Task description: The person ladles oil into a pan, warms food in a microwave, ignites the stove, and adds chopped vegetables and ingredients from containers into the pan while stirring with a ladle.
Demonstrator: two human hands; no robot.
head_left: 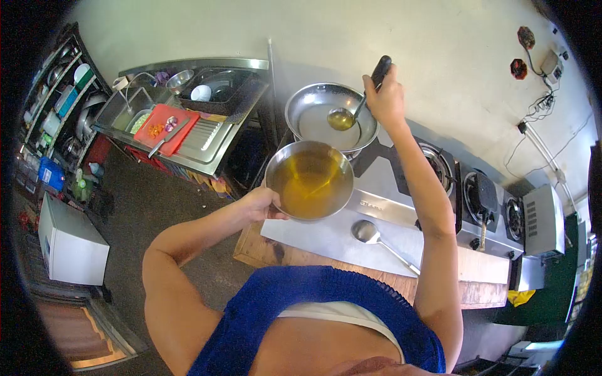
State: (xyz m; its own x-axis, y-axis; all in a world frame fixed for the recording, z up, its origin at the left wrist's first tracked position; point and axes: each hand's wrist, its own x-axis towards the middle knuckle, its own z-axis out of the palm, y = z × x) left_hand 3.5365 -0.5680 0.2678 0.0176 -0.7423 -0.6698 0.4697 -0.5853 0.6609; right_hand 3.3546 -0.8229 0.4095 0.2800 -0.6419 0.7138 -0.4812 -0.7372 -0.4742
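Note:
My left hand (263, 203) grips the near left rim of a metal bowl (309, 182) that holds yellow oil-like liquid. Beyond the bowl, a wide steel pan (307, 116) rests on the stove. My right hand (385, 97) is closed round the black handle of a ladle (342, 118). The ladle's cup is over the pan, with some yellowish liquid in it. A second, metal ladle (365, 232) lies on the metal sheet in front of the stove.
At the left, a sink counter (210, 147) bears a red cutting board (150, 128) with a knife (170, 136) and chopped food. More burners (483, 194) stand to the right. A wooden edge (251, 244) runs along the front.

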